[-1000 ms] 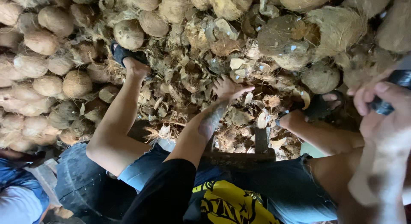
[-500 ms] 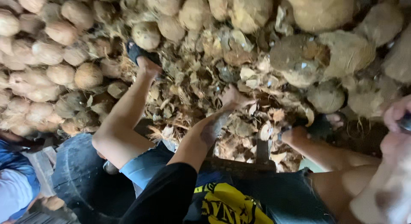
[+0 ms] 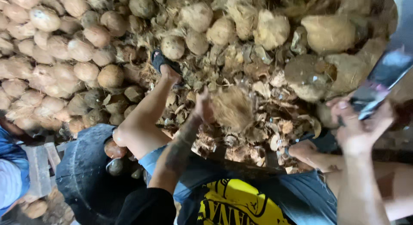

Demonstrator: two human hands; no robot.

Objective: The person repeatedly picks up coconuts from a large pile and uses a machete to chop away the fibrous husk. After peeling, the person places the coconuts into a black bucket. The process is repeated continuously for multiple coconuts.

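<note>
The left hand [image 3: 203,108] sits near the middle of the frame, its fingers wrapped around a husked coconut [image 3: 232,108] that shows as a blurred, fibrous brown ball just right of the hand. The forearm runs down from it toward the lower centre, with a dark tattoo along the skin.

The right hand [image 3: 359,128] is at the right edge, closed in a tight grip on the handle of a large knife [image 3: 387,70]. The wide grey blade slants up and to the right, out toward the upper right corner. The knife is held well apart from the coconut.

Under both hands lies a litter of husk scraps [image 3: 262,126], pale and brown chips spread across the centre. Beyond them, a great heap of coconuts [image 3: 64,57] fills the upper left and top of the frame, with bigger rough ones in the upper right.

At lower left stands a black tub [image 3: 81,173] with a few coconuts just inside its rim. A bare leg runs from the lower centre up to a foot in a dark sandal [image 3: 161,61], resting among the husks at upper centre.
</note>
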